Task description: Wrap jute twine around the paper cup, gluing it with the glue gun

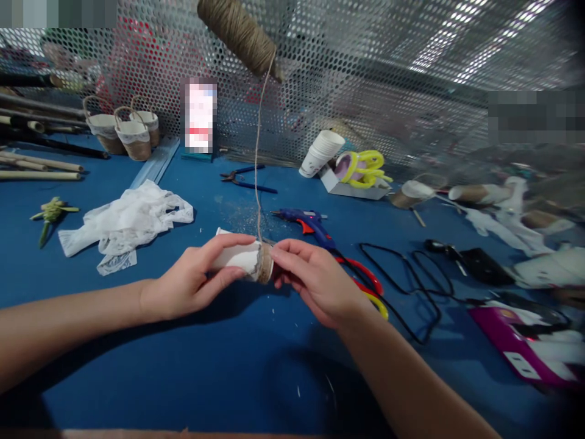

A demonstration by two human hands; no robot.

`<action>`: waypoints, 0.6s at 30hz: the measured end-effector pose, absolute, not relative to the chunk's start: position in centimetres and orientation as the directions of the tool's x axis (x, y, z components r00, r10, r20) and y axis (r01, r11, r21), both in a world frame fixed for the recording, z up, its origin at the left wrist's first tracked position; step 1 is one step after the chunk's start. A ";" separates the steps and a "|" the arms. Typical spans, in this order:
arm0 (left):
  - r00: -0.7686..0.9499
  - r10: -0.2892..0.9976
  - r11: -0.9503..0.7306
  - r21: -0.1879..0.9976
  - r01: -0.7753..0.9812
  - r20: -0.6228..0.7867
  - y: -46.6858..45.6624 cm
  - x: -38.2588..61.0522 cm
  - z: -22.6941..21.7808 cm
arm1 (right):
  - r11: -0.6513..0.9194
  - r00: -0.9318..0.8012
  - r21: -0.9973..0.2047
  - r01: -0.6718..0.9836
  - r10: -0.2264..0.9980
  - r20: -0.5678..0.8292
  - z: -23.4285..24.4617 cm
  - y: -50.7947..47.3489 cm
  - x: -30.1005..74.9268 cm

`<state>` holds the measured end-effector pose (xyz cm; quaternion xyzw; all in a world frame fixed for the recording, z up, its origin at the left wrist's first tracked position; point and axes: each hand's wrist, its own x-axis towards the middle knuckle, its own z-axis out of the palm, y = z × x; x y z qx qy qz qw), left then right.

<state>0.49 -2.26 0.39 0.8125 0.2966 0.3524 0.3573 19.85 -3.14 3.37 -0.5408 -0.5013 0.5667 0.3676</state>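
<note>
My left hand (189, 280) is closed round a white paper cup (235, 255) lying on its side above the blue table (228, 366). The cup's base end is wrapped in several turns of brown jute twine (265, 263). My right hand (311, 277) pinches that twine-wrapped end with its fingertips. A strand of twine (257, 164) runs straight up from the cup to a twine spool (240, 33) hanging overhead at the top centre.
A blue glue gun (306, 221) and red-handled scissors (365, 277) lie just right of my hands, with black cable (411, 274) beyond. White lace (123, 222) lies left. Small twine baskets (125, 131), pliers (244, 178), stacked cups (320, 152) and a mesh screen (365, 73) stand behind.
</note>
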 end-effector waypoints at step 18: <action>0.546 0.836 -0.127 0.989 0.081 0.063 -1.5 1.2 0.8 | 0.081 -0.177 -0.899 0.430 0.984 0.004 1.8 -4.0 20.4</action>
